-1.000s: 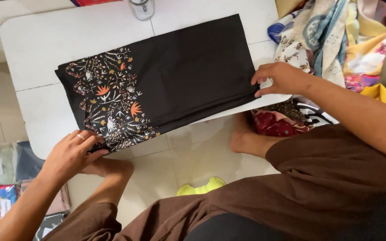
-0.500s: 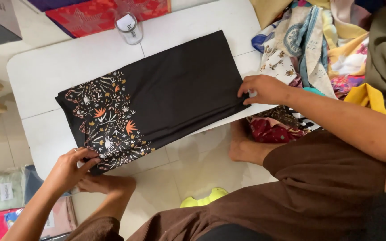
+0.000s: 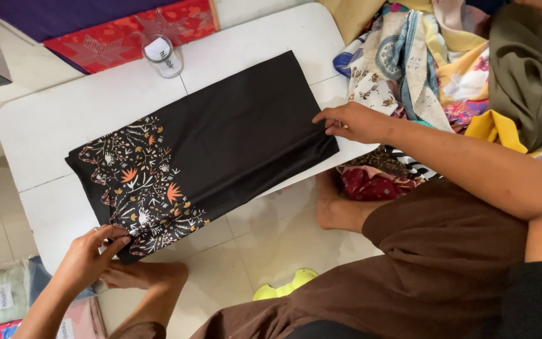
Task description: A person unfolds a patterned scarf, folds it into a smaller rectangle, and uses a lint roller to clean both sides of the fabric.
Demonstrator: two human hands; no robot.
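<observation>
**Both hands on a folded black cloth**

Nearest the camera are the person's brown-clad legs (image 3: 409,263) and bare feet on the tiled floor (image 3: 265,232), with a yellow-green object (image 3: 283,284) lying between them. At lower left sit packets of folded fabric (image 3: 4,295).

The left hand (image 3: 89,257) is at the near left corner of the cloth (image 3: 221,138); its grip is closed to a pinch, thumb and fingers nipping the patterned edge where it hangs just over the rim of the desk (image 3: 58,113). The right hand (image 3: 352,122) rests at the cloth's right end, fingers nearly flat and pressed on the fabric's edge; whether they clasp it or only press it cannot be told.

The cloth lies flat and slantwise across the white desk, plain black on the right, with orange and white flowers printed on its left part.

Right of the desk is a heap of mixed printed fabrics (image 3: 446,63). At the far desk edge stands a clear jar (image 3: 161,55), and beyond it lies a red patterned textile (image 3: 127,31).
</observation>
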